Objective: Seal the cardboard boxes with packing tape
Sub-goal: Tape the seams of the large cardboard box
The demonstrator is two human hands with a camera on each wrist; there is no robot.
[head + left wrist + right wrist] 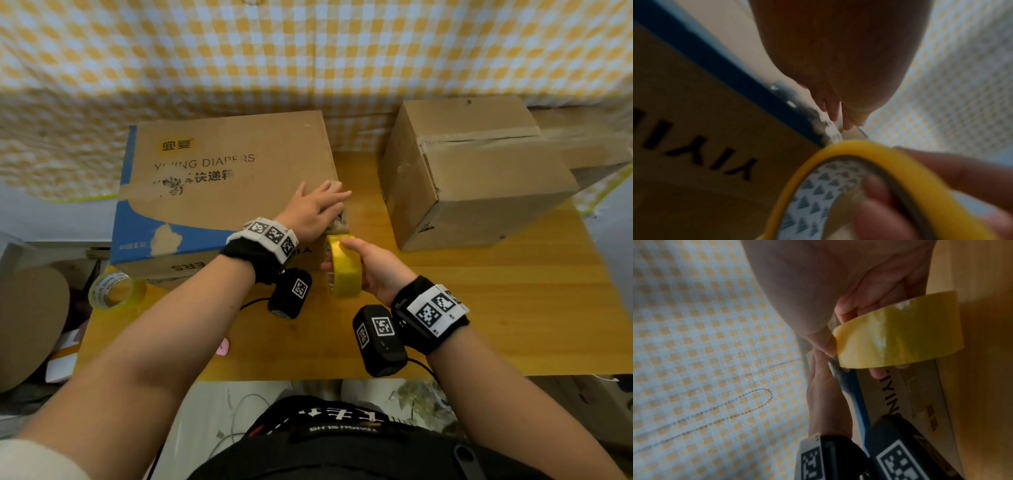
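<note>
A large printed diaper box (222, 178) lies flat on the wooden table (496, 308). My left hand (317, 209) presses flat, fingers straight, on the box's near right corner, where a strip of tape comes over the edge. My right hand (371, 270) grips a yellow tape roll (342, 269) just below that corner, fingers through the core. In the left wrist view the tape roll (906, 164) sits against the box's blue edge (715, 65). In the right wrist view the tape roll (900, 334) is held beside the box's side. A plain brown box (479, 171) stands to the right.
A second, paler tape roll (114, 291) lies at the table's left edge by the diaper box. A small pink item (222, 346) lies near the front edge. A yellow checked cloth (308, 51) hangs behind. Clutter and a round cardboard piece (30, 325) sit left of the table.
</note>
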